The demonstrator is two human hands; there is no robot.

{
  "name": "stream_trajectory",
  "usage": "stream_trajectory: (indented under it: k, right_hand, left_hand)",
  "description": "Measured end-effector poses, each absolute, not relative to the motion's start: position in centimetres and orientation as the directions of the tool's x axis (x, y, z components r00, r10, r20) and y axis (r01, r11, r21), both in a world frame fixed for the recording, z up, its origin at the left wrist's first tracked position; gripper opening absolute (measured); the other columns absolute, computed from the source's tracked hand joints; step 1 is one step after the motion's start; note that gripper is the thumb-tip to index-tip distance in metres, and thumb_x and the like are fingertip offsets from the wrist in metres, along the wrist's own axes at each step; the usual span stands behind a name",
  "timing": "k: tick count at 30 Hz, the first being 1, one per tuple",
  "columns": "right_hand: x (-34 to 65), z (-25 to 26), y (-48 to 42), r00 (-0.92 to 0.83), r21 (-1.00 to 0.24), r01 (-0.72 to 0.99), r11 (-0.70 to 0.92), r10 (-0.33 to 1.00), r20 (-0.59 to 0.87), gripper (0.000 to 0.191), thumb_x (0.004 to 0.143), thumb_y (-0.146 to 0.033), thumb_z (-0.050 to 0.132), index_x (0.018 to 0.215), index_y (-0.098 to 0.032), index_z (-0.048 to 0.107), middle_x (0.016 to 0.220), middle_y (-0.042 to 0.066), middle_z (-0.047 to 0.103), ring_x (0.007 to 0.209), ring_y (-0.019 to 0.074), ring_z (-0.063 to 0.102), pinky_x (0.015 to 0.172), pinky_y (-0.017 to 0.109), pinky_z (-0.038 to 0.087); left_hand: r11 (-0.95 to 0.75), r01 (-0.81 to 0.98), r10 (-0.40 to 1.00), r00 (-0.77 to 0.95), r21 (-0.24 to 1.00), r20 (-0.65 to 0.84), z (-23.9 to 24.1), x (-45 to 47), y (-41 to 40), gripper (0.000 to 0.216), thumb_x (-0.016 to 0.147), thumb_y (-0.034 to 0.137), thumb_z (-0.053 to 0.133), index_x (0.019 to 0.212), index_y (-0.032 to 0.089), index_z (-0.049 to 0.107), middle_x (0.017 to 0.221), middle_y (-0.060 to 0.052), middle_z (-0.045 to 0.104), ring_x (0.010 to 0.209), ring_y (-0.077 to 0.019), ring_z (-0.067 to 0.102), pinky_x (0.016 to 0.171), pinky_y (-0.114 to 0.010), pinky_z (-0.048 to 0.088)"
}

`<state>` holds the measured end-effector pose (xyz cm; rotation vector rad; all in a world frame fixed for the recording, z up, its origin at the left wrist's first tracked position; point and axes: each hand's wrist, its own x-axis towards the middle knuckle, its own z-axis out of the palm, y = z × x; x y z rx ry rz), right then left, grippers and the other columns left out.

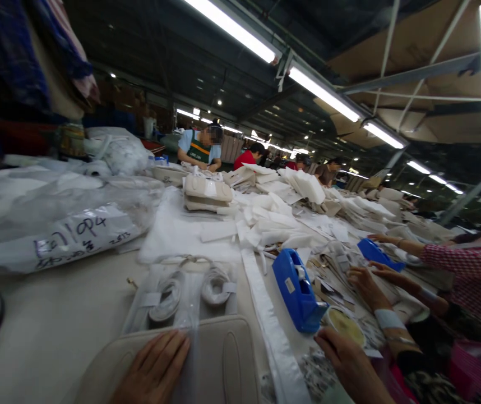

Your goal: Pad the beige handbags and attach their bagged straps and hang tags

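My left hand [154, 365] lies flat on a beige bag [217, 365] at the bottom of the view, fingers stretched out. A clear plastic strip [190, 336] runs over the bag's middle beside my fingertips. Just beyond the bag, two coiled straps [214, 285] lie on clear plastic, each with a small white wrap. My right hand [345, 359] is at the cutting end of a blue tape dispenser [295, 292], thumb and fingers pinched together. What is between those fingertips, if anything, is too small to make out.
A plastic-wrapped bundle with handwriting [84, 235] lies left. White foam sheets [274, 213] and stacked beige pieces [207, 191] fill the table beyond. On the right are co-workers' hands [366, 286], a second blue dispenser [377, 252] and a tape roll [345, 325]. More people work behind.
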<state>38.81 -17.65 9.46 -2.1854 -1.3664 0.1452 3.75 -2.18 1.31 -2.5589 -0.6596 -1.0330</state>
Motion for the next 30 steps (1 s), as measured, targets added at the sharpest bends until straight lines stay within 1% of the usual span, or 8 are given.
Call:
stream_trajectory:
  k: [2, 5, 8, 11, 16, 21, 25, 30]
  right_hand:
    - [36.1, 11.7, -16.6, 0.231, -0.437, 0.887, -0.150, 0.963, 0.138, 0.028, 0.085, -0.043, 0.044, 0.069, -0.024, 0.056, 0.066, 0.003, 0.063, 0.060, 0.0196, 0.060, 0.058, 0.030, 0.042]
    - [31.2, 16.0, -13.5, -0.142, -0.407, 0.901, 0.149, 0.989, 0.047, 0.029, 0.092, -0.037, 0.042, 0.071, -0.022, 0.056, 0.068, 0.001, 0.061, 0.059, 0.0136, 0.058, 0.056, 0.023, 0.042]
    - [26.5, 18.8, -9.1, -0.461, -0.389, 0.828, 0.404, 0.885, -0.062, 0.022, 0.093, -0.028, 0.045, 0.080, -0.020, 0.060, 0.075, 0.001, 0.062, 0.067, 0.0108, 0.058, 0.061, 0.019, 0.041]
    - [23.3, 18.7, -3.9, -0.610, -0.185, 0.791, 0.582, 0.772, -0.177, 0.017, 0.090, -0.021, 0.049, 0.081, -0.017, 0.062, 0.078, 0.003, 0.064, 0.069, 0.0122, 0.060, 0.059, 0.021, 0.038]
    - [21.4, 16.6, 2.0, -0.604, 0.071, 0.761, 0.645, 0.744, -0.287, 0.020, 0.091, -0.024, 0.047, 0.091, -0.018, 0.065, 0.085, 0.006, 0.068, 0.072, 0.0154, 0.063, 0.056, 0.024, 0.034]
    - [20.9, 16.2, 3.9, -0.573, 0.071, 0.775, 0.628, 0.746, -0.341, 0.019, 0.087, -0.018, 0.052, 0.092, -0.020, 0.069, 0.092, 0.005, 0.071, 0.079, 0.0159, 0.065, 0.057, 0.023, 0.035]
    - [20.4, 15.4, 4.9, -0.481, 0.081, 0.839, 0.538, 0.804, -0.350, 0.016, 0.084, -0.031, 0.059, 0.088, -0.023, 0.073, 0.085, 0.004, 0.073, 0.079, 0.0174, 0.067, 0.056, 0.022, 0.037]
    - [20.3, 15.1, 6.6, -0.311, 0.136, 0.926, 0.353, 0.914, -0.260, 0.037, 0.062, -0.044, 0.079, 0.085, -0.016, 0.072, 0.082, 0.009, 0.072, 0.077, 0.0222, 0.067, 0.058, 0.024, 0.043]
  left_hand:
    - [-0.858, 0.504, 0.315, 0.664, -0.095, 0.678, 1.5, 3.8, -2.5, 0.078, 0.072, -0.002, 0.031, 0.146, 0.016, 0.017, 0.120, -0.008, 0.060, 0.119, -0.0219, 0.047, 0.104, -0.037, 0.034]
    - [-0.874, 0.473, 0.290, 0.698, -0.116, 0.655, 2.0, 3.8, -2.6, 0.067, 0.070, -0.002, 0.035, 0.135, 0.012, 0.040, 0.125, -0.008, 0.057, 0.125, -0.0227, 0.040, 0.107, -0.038, 0.030]
    - [-0.863, 0.481, 0.289, 0.720, -0.154, 0.631, 2.4, 3.7, -2.6, 0.057, 0.072, -0.002, 0.037, 0.126, 0.013, 0.050, 0.127, -0.006, 0.056, 0.126, -0.0235, 0.037, 0.108, -0.038, 0.027]
    - [-0.854, 0.490, 0.268, 0.700, -0.173, 0.662, 2.1, 3.8, -2.6, 0.049, 0.078, 0.001, 0.036, 0.121, 0.014, 0.054, 0.121, -0.006, 0.059, 0.121, -0.0238, 0.041, 0.108, -0.041, 0.024]
    - [-0.846, 0.509, 0.231, 0.619, -0.160, 0.751, 0.7, 4.5, -2.2, 0.043, 0.083, 0.001, 0.031, 0.114, 0.014, 0.059, 0.109, -0.007, 0.063, 0.110, -0.0224, 0.048, 0.108, -0.046, 0.019]
    - [-0.855, 0.508, 0.181, 0.481, -0.105, 0.858, 0.5, 5.3, -1.9, 0.037, 0.088, 0.007, 0.030, 0.101, 0.015, 0.064, 0.101, -0.005, 0.063, 0.104, -0.0193, 0.051, 0.110, -0.043, 0.019]
    - [-0.860, 0.504, 0.209, 0.499, -0.085, 0.841, 1.6, 5.0, -2.1, 0.037, 0.091, 0.010, 0.029, 0.100, 0.016, 0.065, 0.100, -0.004, 0.065, 0.104, -0.0176, 0.052, 0.111, -0.039, 0.019]
    - [-0.874, 0.480, 0.221, 0.545, -0.084, 0.809, 2.1, 4.7, -2.2, 0.040, 0.091, 0.007, 0.027, 0.103, 0.014, 0.064, 0.100, -0.004, 0.067, 0.105, -0.0179, 0.052, 0.112, -0.039, 0.018]
